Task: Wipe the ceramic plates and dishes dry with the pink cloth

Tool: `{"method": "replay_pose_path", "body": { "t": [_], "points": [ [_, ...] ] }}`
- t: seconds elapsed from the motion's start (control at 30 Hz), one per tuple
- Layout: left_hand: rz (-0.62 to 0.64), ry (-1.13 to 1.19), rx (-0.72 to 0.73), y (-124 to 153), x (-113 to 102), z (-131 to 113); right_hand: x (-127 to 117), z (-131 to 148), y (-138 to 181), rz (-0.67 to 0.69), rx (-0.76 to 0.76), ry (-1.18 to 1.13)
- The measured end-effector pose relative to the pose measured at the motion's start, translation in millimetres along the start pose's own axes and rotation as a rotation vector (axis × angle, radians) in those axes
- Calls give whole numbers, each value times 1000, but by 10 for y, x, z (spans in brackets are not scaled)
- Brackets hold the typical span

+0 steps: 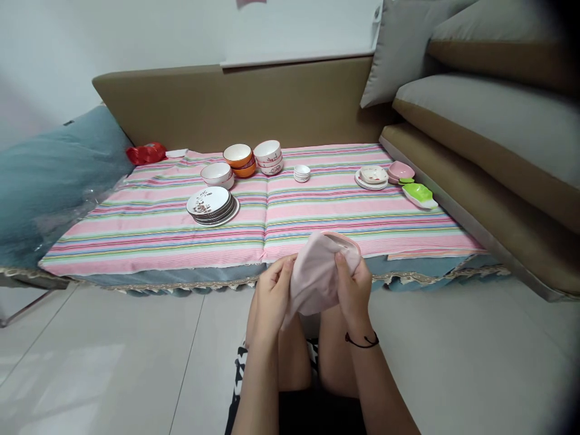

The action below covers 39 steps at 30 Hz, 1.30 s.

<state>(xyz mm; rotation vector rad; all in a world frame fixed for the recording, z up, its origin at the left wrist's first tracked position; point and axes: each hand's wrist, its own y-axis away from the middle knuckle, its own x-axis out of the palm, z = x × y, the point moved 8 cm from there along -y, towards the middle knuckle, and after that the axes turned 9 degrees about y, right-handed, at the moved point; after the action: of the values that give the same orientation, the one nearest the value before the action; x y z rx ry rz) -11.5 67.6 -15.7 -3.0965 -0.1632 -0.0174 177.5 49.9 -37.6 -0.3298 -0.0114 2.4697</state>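
Observation:
Both of my hands hold a pale pink cloth (317, 272) above my knees, just in front of the low striped surface. My left hand (272, 290) pinches the cloth's left edge, fingers closed on it. My right hand (353, 287), with a dark cord round the wrist, grips the right side. The cloth bunches between them, its darker pink hem curving over the top.
On the striped cover (317, 217) lie a stack of patterned plates (212, 205), white and orange bowls (242, 160), small white dishes (301, 173), more plates (372, 177), a pink dish (400, 171) and a green dish (419, 194). Sofa cushions (489, 121) rise at right; a teal pillow (49, 175) at left.

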Motion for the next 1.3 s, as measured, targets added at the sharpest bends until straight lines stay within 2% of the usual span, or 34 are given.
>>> {"method": "replay_pose_path", "body": {
  "t": [0.1,0.17,0.3,0.4,0.5,0.6,0.87,1.13,1.3],
  "points": [
    [-59,72,-49,3,-50,26,-46,27,-24,-32,-68,74],
    [-122,-8,-37,18,-87,20,-60,34,-37,-33,-92,149],
    [-48,-238,96,44,45,-46,-27,62,-32,18,-132,286],
    [-65,-400,155,58,77,-63,60,127,10,85,-204,296],
    [-126,-463,149,49,16,-56,146,181,59,140,-246,268],
    [-150,-434,140,27,-43,-43,171,189,81,145,-231,261],
    [-97,-324,126,22,-14,-3,137,137,59,152,-210,214],
    [-158,-212,21,55,-61,60,141,137,60,146,-199,243],
    [-155,-162,50,49,-64,45,189,186,76,249,-228,212]
  ]
}}
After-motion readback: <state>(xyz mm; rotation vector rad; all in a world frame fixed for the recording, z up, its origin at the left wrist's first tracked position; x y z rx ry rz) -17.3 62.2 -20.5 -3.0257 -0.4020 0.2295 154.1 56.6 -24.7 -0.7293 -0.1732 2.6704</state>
